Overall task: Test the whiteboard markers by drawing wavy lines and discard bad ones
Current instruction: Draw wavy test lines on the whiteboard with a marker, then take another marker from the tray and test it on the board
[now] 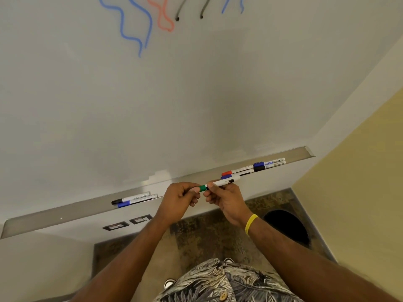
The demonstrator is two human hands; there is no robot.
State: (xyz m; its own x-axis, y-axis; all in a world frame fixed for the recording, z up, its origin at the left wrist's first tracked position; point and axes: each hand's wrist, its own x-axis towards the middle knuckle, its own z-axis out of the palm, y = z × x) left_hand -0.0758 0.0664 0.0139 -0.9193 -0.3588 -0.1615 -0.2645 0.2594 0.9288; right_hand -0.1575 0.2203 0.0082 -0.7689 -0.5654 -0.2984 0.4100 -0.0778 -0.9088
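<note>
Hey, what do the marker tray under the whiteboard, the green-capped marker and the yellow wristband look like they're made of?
The marker tray looks like brushed metal, perhaps aluminium or steel: grey, satin sheen, soft reflections. The green-capped marker seems plastic: smooth white printed barrel, evenly coloured cap. The yellow wristband is probably silicone or rubber: matte, thin, hugging the wrist.

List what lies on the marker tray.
Left pair: black marker, blue marker. Right: red marker, second blue, second black. A third blue cap shows, its barrel hidden behind the held green marker.

The person wears a grey leaf-print shirt (229, 284) and a yellow wristband (250, 224).
</note>
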